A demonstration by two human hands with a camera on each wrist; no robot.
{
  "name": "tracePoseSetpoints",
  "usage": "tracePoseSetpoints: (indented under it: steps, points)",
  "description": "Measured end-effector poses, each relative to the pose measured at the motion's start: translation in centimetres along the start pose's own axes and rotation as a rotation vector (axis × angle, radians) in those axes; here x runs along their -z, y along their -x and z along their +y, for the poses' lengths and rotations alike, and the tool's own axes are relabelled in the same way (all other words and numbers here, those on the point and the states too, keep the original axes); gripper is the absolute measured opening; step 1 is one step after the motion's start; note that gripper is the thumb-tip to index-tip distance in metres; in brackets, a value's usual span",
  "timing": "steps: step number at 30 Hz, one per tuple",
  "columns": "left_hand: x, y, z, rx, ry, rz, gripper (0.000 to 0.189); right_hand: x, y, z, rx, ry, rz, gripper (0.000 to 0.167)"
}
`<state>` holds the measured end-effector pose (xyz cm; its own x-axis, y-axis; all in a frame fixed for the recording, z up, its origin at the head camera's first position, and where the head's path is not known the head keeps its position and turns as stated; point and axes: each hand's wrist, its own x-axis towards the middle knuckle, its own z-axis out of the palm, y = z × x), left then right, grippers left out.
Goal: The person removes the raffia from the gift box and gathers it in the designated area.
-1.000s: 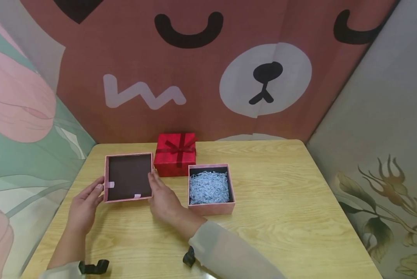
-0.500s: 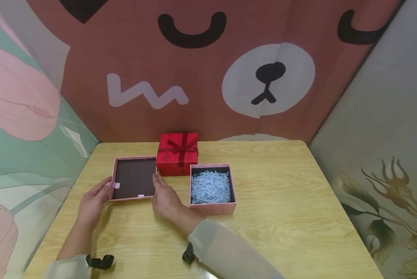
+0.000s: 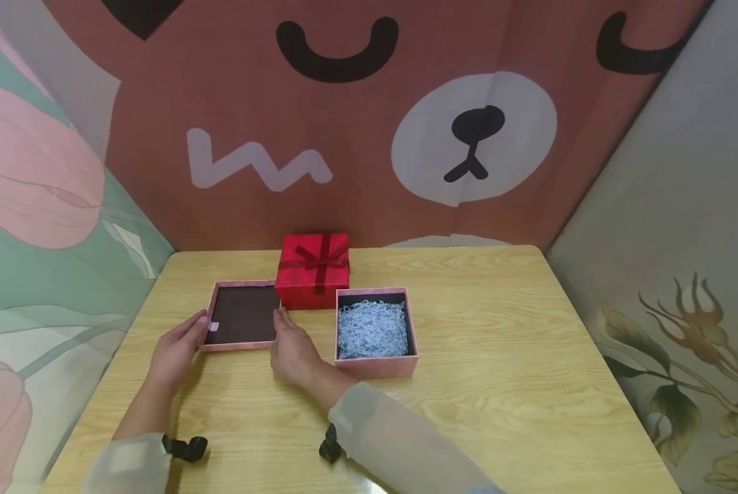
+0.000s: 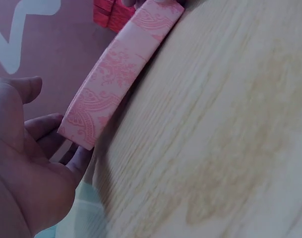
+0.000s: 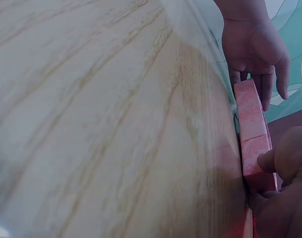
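Directly between fingers, pink lid

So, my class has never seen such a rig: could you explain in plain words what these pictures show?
There is no machine grip here, just a person's bare left hand and right hand. The wide picture comes from a head camera looking forward and down; the other two come from a camera on each wrist, so the table looks slanted there. On it stand a red box with a dark bow and, nearer the person, an open pink box holding pale blue shreds. Both hands hold a shallow pink lid by opposite sides, its dark inside facing up. I cannot tell whether it touches the table.
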<state>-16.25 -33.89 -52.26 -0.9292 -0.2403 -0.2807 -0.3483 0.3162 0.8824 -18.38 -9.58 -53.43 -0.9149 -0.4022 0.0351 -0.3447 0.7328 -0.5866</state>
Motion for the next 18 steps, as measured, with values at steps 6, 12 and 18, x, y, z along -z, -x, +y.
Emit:
tracePoseSetpoints:
  steps: [6,12,18]
  points:
    - [-0.12,-0.67,-0.22,0.012,-0.021,-0.004,0.080,-0.04,-0.23,0.03,0.013,0.009,0.028,0.061]
    - [-0.23,-0.82,-0.19,0.031,-0.029,-0.003,0.082,-0.19,-0.30,-0.05,0.004,0.010,0.044,0.059]
    - [-0.30,-0.76,-0.05,0.034,-0.037,-0.005,0.081,-0.39,-0.49,-0.03,0.000,-0.014,0.052,0.059]
